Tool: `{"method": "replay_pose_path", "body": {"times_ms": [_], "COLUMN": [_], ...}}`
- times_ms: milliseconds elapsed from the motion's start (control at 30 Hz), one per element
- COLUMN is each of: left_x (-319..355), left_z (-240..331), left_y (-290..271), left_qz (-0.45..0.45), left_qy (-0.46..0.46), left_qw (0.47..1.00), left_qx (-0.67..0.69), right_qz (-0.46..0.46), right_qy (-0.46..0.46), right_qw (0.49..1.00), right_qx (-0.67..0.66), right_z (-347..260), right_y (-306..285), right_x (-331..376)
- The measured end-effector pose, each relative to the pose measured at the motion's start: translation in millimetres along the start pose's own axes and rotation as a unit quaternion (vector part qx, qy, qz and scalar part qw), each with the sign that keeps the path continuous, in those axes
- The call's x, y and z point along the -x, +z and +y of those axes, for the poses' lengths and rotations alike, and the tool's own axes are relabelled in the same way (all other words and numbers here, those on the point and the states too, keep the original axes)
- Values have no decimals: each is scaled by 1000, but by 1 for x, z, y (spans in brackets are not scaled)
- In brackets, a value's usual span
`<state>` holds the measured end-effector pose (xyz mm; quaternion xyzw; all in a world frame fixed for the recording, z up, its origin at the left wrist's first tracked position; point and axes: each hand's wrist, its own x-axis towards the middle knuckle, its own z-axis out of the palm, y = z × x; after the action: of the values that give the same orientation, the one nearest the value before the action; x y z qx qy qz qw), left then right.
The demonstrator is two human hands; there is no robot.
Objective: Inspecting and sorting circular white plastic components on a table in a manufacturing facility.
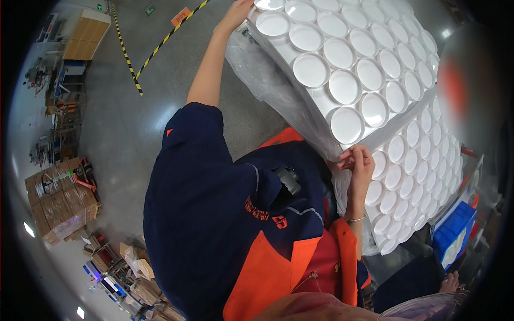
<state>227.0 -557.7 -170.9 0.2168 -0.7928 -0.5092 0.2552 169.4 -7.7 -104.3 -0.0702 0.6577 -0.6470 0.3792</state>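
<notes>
A large white tray (334, 104) with rows of round shallow white dishes (345, 87) spans the upper right. My left hand (235, 13) is closed on its far left corner, fingertips partly cut off by the picture's top edge. At the near corner, my right hand (357, 159) has its fingers bent and pinched on the tray's edge. Clear plastic film (262, 80) hangs along the tray's left side, beneath it. To the right lies a second layer of similar white dishes (397, 149), partly covered by the first tray.
A blue bin (454, 232) stands at the right, near another person's hand (451, 281). Yellow-black tape (140, 85) marks the grey floor (160, 69). Wrapped cartons (61, 200) and cluttered shelves (64, 107) line the left. Something blurred (471, 80) blocks the upper right.
</notes>
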Motion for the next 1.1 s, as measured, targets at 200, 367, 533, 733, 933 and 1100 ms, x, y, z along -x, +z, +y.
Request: {"method": "replay_pose_path", "body": {"times_ms": [200,367,533,733,933,1100], "left_x": [2,22,70,121,137,132], "left_z": [-9,36,85,117,118,111], "left_y": [5,29,101,178,209,214], "left_qz": [48,150,335,385,385,400], "left_qy": [20,15,48,20,5,-1], "left_qw": [999,988,935,904,895,890], "left_qx": [-1,47,106,184,226,220], "right_qz": [20,-22,-11,25,17,32], "right_qy": [23,18,17,20,19,3], "right_qw": [999,997,998,996,990,993], "right_qx": [28,77,66,86,141,115], "right_z": [-7,4,8,0,-5,1], "right_y": [-9,-4,-6,1,9,10], "right_x": [-4,-2,-6,-4,3,2]}}
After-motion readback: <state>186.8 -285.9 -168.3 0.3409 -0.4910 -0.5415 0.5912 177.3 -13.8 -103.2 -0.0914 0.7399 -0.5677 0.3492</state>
